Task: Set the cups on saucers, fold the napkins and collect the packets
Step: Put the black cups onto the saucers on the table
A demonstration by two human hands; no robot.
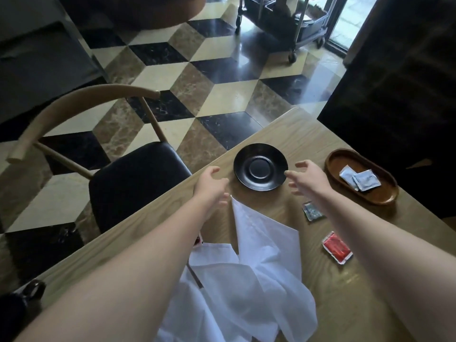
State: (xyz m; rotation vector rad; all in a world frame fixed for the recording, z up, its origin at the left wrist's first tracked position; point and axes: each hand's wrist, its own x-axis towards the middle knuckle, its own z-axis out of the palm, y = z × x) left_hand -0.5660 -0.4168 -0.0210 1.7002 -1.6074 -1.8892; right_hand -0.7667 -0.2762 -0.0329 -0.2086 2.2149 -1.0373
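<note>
A black saucer (pixel 260 167) sits empty near the far edge of the wooden table (pixel 291 134). My left hand (pixel 212 185) hovers just left of it and my right hand (pixel 308 177) just right of it, both with fingers spread and nothing held. A crumpled white napkin (pixel 249 280) lies unfolded between my forearms. An oval wooden tray (pixel 383 197) at the right holds two pale blue packets (pixel 360 180). On the table lie a grey patterned packet (pixel 313 211) and a red packet (pixel 336 246). A dark cup (pixel 30 291) shows at the lower left edge.
A wooden chair with a black seat (pixel 138 180) stands close to the table's left edge. Beyond is a chequered tiled floor, with a wheeled cart (pixel 291 28) further back. A dark wall or cabinet (pixel 394 82) rises at the right.
</note>
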